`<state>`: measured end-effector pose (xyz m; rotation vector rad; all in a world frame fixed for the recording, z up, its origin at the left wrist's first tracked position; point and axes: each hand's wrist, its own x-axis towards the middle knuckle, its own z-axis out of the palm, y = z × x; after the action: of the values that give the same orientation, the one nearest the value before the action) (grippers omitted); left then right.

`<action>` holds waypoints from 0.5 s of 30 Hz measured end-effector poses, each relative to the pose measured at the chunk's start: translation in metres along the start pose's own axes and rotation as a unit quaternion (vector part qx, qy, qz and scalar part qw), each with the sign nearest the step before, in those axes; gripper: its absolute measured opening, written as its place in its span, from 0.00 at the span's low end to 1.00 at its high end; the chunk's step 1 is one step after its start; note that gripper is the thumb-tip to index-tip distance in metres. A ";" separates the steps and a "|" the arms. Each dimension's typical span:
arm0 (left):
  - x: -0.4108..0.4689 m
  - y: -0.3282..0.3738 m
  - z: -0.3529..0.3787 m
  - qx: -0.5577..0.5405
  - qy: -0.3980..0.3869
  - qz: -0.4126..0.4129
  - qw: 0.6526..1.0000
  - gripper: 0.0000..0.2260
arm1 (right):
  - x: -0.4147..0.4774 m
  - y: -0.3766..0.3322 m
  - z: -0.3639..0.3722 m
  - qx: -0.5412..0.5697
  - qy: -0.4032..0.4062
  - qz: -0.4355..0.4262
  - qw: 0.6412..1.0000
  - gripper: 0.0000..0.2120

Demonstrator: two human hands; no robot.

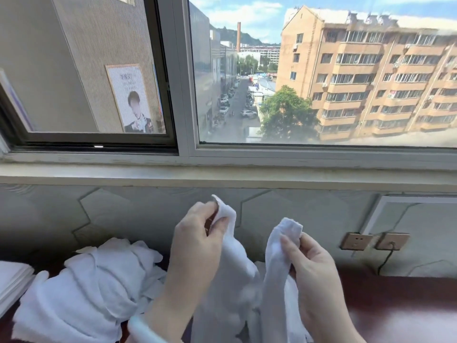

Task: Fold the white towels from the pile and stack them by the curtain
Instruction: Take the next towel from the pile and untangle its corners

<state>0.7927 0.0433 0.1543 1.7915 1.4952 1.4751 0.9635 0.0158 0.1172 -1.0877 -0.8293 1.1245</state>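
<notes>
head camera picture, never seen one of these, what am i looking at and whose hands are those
There is no machine here. A person wears one wide-angle camera on the head, looking forward and down, so you see their own two hands. The left hand pinches one corner of a white towel and the right hand pinches another, holding it up below a window. To the left, a pile of crumpled white towels lies on a dark reddish-brown surface. At the far left edge sits a flat white stack; whether it is folded towels is unclear. Two wall sockets are on the right, one with a cable plugged in.
</notes>
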 end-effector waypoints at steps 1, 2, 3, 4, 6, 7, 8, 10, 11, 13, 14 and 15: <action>0.004 0.011 0.002 -0.027 -0.036 0.007 0.999 0.07 | 0.001 -0.008 0.005 -0.007 -0.013 -0.020 1.000 0.06; 0.002 0.016 0.006 -0.056 -0.078 0.001 0.995 0.07 | 0.000 -0.012 0.010 -0.020 -0.029 -0.035 0.999 0.06; -0.004 0.015 0.012 -0.074 -0.117 -0.010 0.990 0.07 | -0.001 -0.012 0.013 -0.039 -0.043 -0.044 0.997 0.06; -0.013 0.010 0.019 -0.083 -0.147 -0.024 0.985 0.05 | -0.002 -0.008 0.015 -0.068 -0.049 -0.047 0.995 0.06; -0.034 -0.007 0.031 -0.075 -0.169 -0.076 0.980 0.01 | -0.006 0.011 0.013 -0.142 -0.040 -0.032 0.988 0.10; -0.043 -0.017 0.036 -0.072 -0.168 -0.101 0.978 0.03 | -0.008 0.021 0.010 -0.175 -0.031 -0.023 0.984 0.10; -0.051 -0.026 0.041 -0.077 -0.160 -0.122 0.977 0.05 | -0.013 0.029 0.007 -0.204 -0.026 -0.010 0.979 0.07; -0.063 -0.041 0.049 -0.055 -0.143 -0.142 0.978 0.08 | -0.021 0.039 0.001 -0.262 -0.013 -0.001 0.965 0.11; -0.067 -0.044 0.051 -0.025 -0.138 -0.142 0.980 0.10 | -0.024 0.041 -0.001 -0.278 -0.002 -0.008 0.961 0.14; -0.073 -0.048 0.052 0.021 -0.123 -0.131 0.983 0.11 | -0.026 0.042 -0.004 -0.290 0.023 -0.042 0.956 0.12; -0.074 -0.048 0.052 0.032 -0.116 -0.116 0.986 0.11 | -0.026 0.042 -0.004 -0.301 0.040 -0.053 0.951 0.13; -0.074 -0.048 0.052 0.038 -0.113 -0.100 0.988 0.10 | -0.027 0.042 -0.004 -0.309 0.050 -0.062 0.948 0.12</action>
<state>0.8238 0.0124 0.0613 1.7283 1.5793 1.0933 0.9492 -0.0084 0.0760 -1.5670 -1.1930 0.7029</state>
